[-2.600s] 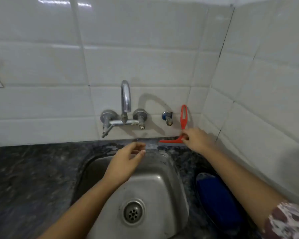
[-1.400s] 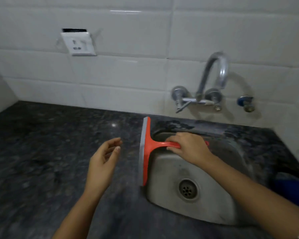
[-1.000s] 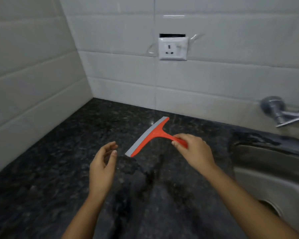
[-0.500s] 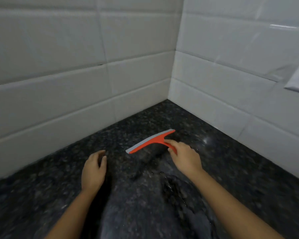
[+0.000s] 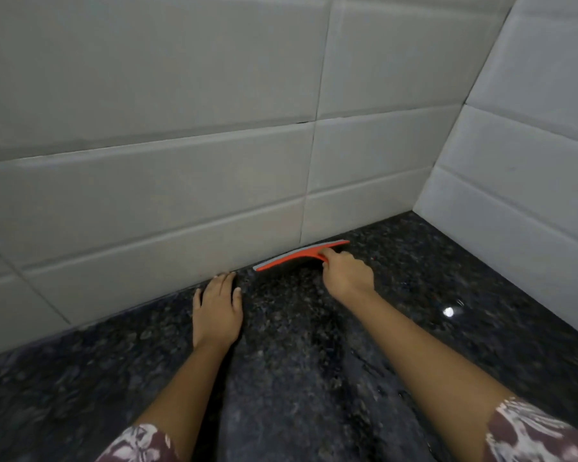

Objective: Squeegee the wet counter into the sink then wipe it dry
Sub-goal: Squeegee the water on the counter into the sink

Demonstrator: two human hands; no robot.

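squeegee (image 5: 297,258): red with a grey blade, lies along the tabletop's (image 5: 314,378) far edge, just beside the foot of the tiled wall (image 5: 181,181), near the far-right corner
right hand (image 5: 347,278): grip closed round the squeegee's handle, fingers curled
left hand (image 5: 217,311): grip open, holds nothing; lies flat, palm down on the tabletop, fingertips at the wall's foot, just left of the blade's end
tabletop: dark speckled stone, wet sheen
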